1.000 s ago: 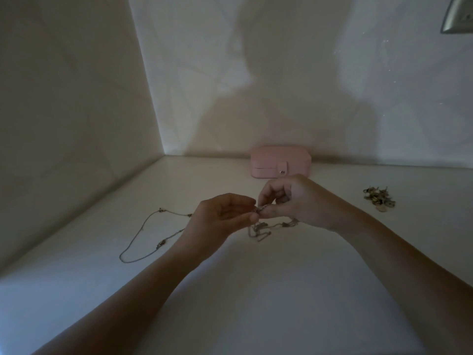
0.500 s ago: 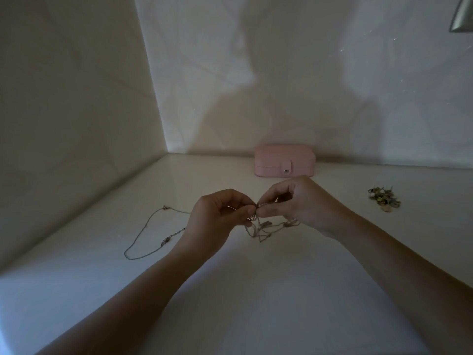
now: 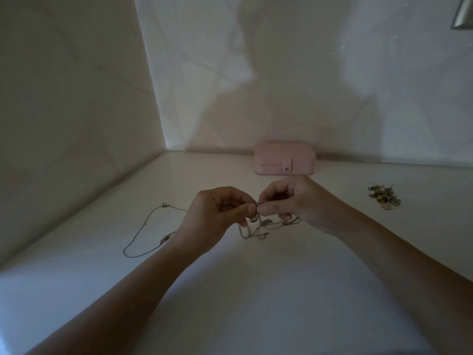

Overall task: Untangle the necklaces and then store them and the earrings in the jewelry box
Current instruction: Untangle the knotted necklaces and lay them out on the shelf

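Note:
A knot of thin silver necklaces (image 3: 258,228) hangs between my two hands over the middle of the white counter. My left hand (image 3: 217,219) pinches the tangle from the left. My right hand (image 3: 297,203) pinches it from the right, fingertips almost touching. Loops of chain droop down onto the counter below them. One separate silver necklace (image 3: 143,234) lies spread out on the counter to the left. A pink jewelry box (image 3: 284,159) stands shut against the back wall. A small pile of earrings (image 3: 384,196) lies at the right.
The white counter (image 3: 256,303) sits in a corner, with a wall close on the left and another behind. A grey metal fixture (image 3: 463,16) shows at the top right. The light is dim.
Both hands stay pinched on the tangle and have shifted slightly. The hanging loops have been pulled a little further apart below the fingers.

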Demonstrator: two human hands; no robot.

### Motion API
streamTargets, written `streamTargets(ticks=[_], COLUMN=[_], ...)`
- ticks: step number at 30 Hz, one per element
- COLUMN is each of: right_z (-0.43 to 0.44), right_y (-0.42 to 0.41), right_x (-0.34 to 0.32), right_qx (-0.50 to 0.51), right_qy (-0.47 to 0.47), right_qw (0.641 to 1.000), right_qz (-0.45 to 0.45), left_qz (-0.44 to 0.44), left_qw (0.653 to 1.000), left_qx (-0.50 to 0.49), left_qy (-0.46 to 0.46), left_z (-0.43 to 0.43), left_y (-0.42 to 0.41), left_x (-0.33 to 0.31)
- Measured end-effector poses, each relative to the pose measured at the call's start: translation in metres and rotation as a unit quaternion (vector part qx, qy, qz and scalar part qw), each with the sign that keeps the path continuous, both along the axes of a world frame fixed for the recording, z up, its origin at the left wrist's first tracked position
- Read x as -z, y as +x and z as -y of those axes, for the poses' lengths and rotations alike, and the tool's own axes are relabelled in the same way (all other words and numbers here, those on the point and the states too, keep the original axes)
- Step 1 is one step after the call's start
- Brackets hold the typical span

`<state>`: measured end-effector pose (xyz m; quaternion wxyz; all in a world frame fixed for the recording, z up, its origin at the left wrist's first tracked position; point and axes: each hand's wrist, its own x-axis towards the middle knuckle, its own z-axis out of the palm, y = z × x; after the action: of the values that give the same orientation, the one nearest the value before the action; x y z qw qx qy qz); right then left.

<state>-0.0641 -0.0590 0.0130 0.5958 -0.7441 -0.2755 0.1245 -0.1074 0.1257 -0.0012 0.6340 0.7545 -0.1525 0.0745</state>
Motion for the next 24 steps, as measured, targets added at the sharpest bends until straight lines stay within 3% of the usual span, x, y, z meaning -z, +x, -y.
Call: streamTargets(ticks=[6,11,16,24], right_z=[-0.001,-0.001,-0.003,-0.010], right_y=[-0.001,0.000,-0.002,-0.002], right_x=[0.002,0.001,0.003,0.011], right_qx=[0.006,0.014,0.002,0.022], right_qy=[-0.057,-0.022,-0.025,-0.024], right_qw=[0.998,1.000,0.999,0.997], right_qz=[0.028,0.016,0.027,0.067], left_qz=[-0.001,-0.056,-0.021,-0.018], left_qw=[0.989,0.993,0.989,0.993], left_qx=[0.003,0.053,0.013,-0.020], left_qy=[0.148,0.087,0.148,0.113], left_z=[-0.002,-0.001,-0.002,-0.005], left_y=[0.002,0.001,0.006,0.005], left_x=[0.006,0.006,0.011,0.006])
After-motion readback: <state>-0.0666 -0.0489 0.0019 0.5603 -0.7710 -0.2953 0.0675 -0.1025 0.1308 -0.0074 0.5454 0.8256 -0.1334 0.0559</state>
